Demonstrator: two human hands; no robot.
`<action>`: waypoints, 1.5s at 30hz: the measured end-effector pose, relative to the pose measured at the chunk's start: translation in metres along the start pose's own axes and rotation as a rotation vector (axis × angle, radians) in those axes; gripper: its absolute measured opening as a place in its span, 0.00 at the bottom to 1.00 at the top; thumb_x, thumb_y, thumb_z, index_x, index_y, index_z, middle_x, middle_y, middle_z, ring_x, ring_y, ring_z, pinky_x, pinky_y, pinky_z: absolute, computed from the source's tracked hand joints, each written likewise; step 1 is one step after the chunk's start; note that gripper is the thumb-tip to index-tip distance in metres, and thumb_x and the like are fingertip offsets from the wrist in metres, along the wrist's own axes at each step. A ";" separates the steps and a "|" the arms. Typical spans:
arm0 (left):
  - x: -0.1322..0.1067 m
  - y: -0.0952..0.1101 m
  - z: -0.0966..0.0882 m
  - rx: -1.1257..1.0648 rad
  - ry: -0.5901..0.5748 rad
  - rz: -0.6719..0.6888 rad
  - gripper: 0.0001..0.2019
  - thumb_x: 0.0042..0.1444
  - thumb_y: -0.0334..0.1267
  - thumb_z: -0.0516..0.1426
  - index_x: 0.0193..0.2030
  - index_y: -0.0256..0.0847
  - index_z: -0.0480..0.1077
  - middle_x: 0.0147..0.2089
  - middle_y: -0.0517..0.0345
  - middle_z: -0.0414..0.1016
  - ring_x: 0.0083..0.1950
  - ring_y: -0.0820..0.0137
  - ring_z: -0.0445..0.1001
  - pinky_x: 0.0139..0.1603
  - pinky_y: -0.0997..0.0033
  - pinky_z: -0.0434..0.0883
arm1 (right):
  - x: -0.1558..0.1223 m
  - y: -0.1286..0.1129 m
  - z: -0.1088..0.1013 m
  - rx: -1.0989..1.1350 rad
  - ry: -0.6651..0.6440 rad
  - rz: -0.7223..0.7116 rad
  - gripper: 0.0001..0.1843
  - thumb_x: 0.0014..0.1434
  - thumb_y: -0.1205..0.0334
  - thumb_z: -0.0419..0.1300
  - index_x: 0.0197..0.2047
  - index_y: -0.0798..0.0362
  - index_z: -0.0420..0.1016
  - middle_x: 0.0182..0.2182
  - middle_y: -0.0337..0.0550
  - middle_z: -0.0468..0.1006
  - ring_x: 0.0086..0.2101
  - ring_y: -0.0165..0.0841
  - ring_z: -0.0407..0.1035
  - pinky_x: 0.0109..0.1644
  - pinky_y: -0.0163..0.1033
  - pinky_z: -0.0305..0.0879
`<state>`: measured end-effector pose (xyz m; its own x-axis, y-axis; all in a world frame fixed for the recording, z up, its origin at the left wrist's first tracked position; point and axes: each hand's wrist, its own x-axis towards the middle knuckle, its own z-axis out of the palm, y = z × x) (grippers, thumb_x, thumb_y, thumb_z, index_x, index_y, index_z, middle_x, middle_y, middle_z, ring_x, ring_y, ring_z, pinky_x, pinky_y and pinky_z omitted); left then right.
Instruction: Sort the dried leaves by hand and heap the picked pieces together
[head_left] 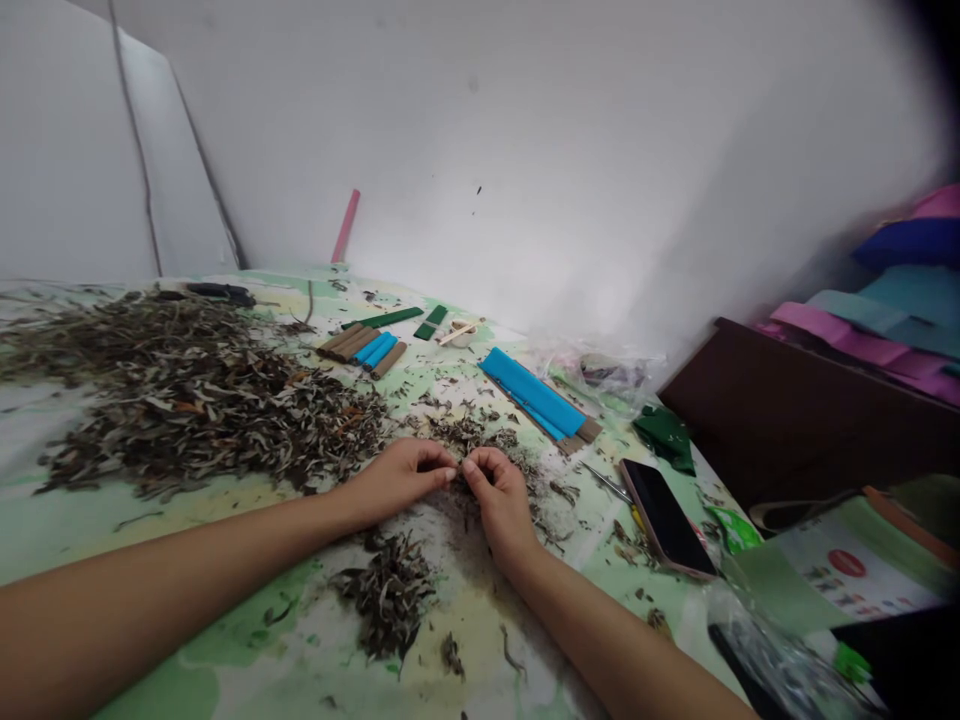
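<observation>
Both grips, left hand [401, 476] and right hand [504, 500], are pinched, apparently on a leaf bit [460, 468], low over crumbs [478, 436], with leaves [247, 400] left of them, likely for easy reach.

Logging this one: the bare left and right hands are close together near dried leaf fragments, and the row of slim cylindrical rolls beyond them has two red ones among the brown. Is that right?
Not quite: the head view shows two bright-blue slim rolls, not red, among the brown slim rolls. The rest stands.
</observation>
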<state>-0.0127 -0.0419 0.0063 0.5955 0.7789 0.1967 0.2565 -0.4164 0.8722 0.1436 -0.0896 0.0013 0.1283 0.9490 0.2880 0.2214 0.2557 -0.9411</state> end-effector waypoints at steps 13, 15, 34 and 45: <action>-0.003 0.005 -0.002 0.135 0.041 0.008 0.12 0.52 0.42 0.52 0.31 0.36 0.71 0.28 0.58 0.72 0.31 0.70 0.67 0.31 0.74 0.62 | 0.000 -0.001 -0.001 -0.112 -0.025 -0.041 0.06 0.49 0.61 0.59 0.25 0.53 0.67 0.27 0.39 0.67 0.34 0.33 0.61 0.37 0.36 0.57; -0.005 0.008 -0.003 0.195 0.043 0.026 0.11 0.53 0.41 0.51 0.31 0.36 0.71 0.29 0.57 0.72 0.31 0.69 0.67 0.32 0.73 0.61 | 0.000 -0.001 -0.001 -0.134 -0.041 -0.048 0.07 0.49 0.60 0.58 0.24 0.53 0.66 0.27 0.39 0.67 0.33 0.33 0.60 0.37 0.36 0.56; -0.008 0.022 -0.016 0.077 -0.030 0.143 0.14 0.52 0.41 0.51 0.21 0.37 0.66 0.21 0.62 0.65 0.28 0.73 0.65 0.31 0.76 0.62 | -0.002 -0.001 -0.003 -0.070 -0.050 -0.053 0.08 0.52 0.59 0.55 0.25 0.52 0.65 0.26 0.39 0.65 0.32 0.32 0.59 0.37 0.36 0.56; -0.001 0.009 -0.008 0.152 0.006 0.063 0.09 0.50 0.40 0.54 0.29 0.37 0.71 0.27 0.59 0.72 0.30 0.71 0.68 0.32 0.74 0.63 | -0.002 -0.003 -0.001 -0.168 -0.052 -0.117 0.06 0.52 0.62 0.55 0.25 0.52 0.66 0.29 0.41 0.69 0.36 0.34 0.62 0.42 0.38 0.58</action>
<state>-0.0171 -0.0427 0.0179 0.6096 0.7517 0.2517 0.3313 -0.5300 0.7806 0.1433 -0.0923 0.0037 0.0434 0.9238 0.3803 0.3902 0.3348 -0.8577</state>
